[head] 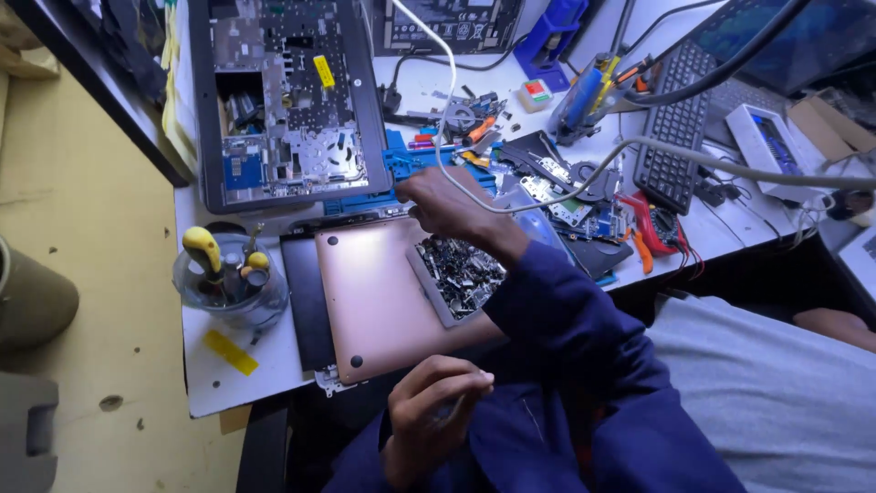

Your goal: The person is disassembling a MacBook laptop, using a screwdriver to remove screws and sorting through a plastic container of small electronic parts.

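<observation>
While both hands work, a rose-gold laptop base (379,297) lies underside-up on the surface (228,379).
Right hand (447,203) fingers rest curled at its far edge; left hand (429,411) fingers pinch narrowly, contents indiscernible.

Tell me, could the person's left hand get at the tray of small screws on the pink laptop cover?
Probably yes. The left hand is near the cover's front edge, and nothing lies between it and the screw tray; the right hand reaches past it.

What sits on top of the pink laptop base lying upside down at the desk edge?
A grey tray heaped with small dark screws and parts rests on the pink laptop base. The reaching arm covers the tray's far corner, so what lies there cannot be seen.
</observation>
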